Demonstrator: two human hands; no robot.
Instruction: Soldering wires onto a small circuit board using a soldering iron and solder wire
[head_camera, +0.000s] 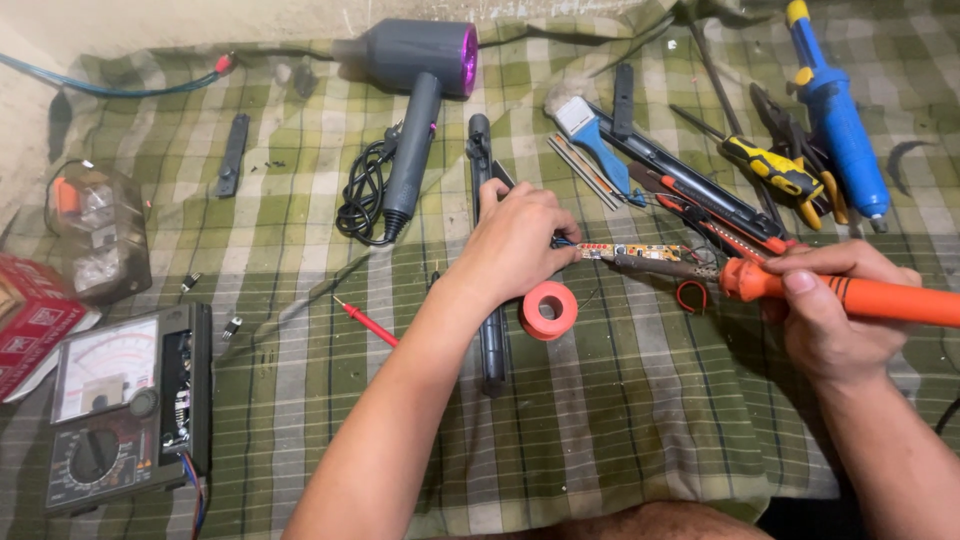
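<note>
My left hand (518, 242) presses down on the left end of a narrow circuit board (640, 252) that lies on the green checked cloth (620, 400). My right hand (835, 310) grips an orange soldering iron (850, 293) by its handle, and the dark tip rests on the board near its right end. A roll of orange tape (548, 310) sits just below my left hand. A long black hair-straightener arm (484, 250) runs under my left wrist.
A grey hair dryer (420, 90) with coiled cord lies at the back. An analog multimeter (125, 405) sits front left, its red probe (365, 322) nearby. A blue brush (590, 135), yellow-handled pliers (785, 175), a blue tool (835, 110) and a clear plastic box (95, 230) surround the work.
</note>
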